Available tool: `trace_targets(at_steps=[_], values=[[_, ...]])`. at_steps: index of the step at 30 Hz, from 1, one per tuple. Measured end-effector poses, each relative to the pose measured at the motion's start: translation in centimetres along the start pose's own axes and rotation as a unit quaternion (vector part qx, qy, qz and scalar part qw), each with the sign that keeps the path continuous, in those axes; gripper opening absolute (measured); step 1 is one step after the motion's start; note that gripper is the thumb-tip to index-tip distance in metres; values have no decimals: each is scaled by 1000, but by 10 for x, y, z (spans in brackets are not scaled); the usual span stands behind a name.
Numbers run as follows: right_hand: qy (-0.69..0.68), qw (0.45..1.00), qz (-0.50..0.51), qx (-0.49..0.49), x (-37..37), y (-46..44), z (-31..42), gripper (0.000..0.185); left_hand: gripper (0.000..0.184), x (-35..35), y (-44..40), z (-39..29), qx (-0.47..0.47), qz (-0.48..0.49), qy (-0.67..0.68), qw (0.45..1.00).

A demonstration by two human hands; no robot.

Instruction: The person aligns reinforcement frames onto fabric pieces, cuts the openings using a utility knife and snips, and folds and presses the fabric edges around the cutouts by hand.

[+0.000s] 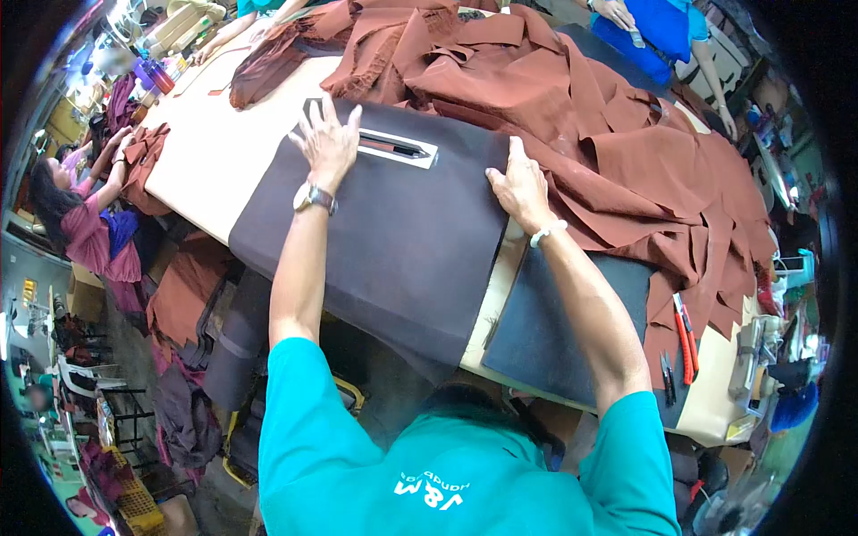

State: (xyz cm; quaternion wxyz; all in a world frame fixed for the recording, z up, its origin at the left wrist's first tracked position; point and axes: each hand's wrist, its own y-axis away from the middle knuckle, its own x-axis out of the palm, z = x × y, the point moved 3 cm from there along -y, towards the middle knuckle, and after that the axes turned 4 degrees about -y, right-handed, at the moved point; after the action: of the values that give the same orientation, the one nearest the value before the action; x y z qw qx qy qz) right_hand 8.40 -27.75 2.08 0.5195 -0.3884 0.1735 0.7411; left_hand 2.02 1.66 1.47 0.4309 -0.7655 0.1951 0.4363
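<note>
Place: you're in a fabric workshop, pretty much
Table: big pale worktop [228,134], brown cloth [643,170] heaped across it, dark sheet [402,241] in front of you
Tools: red-handled tool [686,344] to your right
Crew: person in pink [94,219] handling cloth too
Edges: kinda warped, maybe equipment

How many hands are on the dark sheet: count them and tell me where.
2 on the dark sheet: the left hand, beside the left end of the white slotted piece, and the right hand, at the right edge. None seems hidden there.
</note>
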Motion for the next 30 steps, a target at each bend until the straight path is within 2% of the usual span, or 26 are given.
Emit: trace_targets(at_steps=[3,5,6,8,9,11,13,14,17,18,19,21,23,24,25,27,30], values=[[-9,999,-19,-40,-5,1,-10,68,77,21,29,4,-61,118,28,991],[-27,997,-27,-63,-6,9,-7,64,76,24,28,16,-49,134,33,989],[-96,994,54,-16,-19,15,4,66,75,28,26,19,-39,145,23,988],[-122,983,125,-53,-20,18,-5,72,72,37,19,23,-16,164,3,986],[-134,975,160,-71,-21,20,-8,75,70,32,19,17,-19,146,-16,989],[-82,979,162,-90,-18,22,-7,78,66,22,22,4,-24,114,-53,992],[-9,979,185,-79,-15,26,5,75,63,14,31,-26,31,58,-41,997],[23,973,220,-62,-15,27,10,77,63,11,36,-44,48,63,-23,997],[-156,964,187,-104,-13,23,-14,78,63,20,54,-78,97,66,21,993],[-192,955,227,-16,-37,34,0,76,62,25,61,-81,110,66,-18,992],[-260,938,228,-19,-32,31,-19,73,61,29,67,-85,124,67,-56,988],[-228,947,204,-94,-45,39,-4,67,59,31,67,-86,111,74,-41,990],[-16,972,200,-118,-25,28,-13,61,59,33,68,-83,115,67,-37,990],[23,974,209,-84,-26,34,-7,62,59,32,68,-83,123,52,-40,990],[21,980,149,-133,-19,36,-10,63,59,33,68,-83,125,54,-34,990],[13,978,150,-145,-19,36,-9,65,58,30,70,-84,127,59,-22,990],[9,975,91,-205,-16,37,-9,58,56,28,70,-84,128,57,-39,989]])
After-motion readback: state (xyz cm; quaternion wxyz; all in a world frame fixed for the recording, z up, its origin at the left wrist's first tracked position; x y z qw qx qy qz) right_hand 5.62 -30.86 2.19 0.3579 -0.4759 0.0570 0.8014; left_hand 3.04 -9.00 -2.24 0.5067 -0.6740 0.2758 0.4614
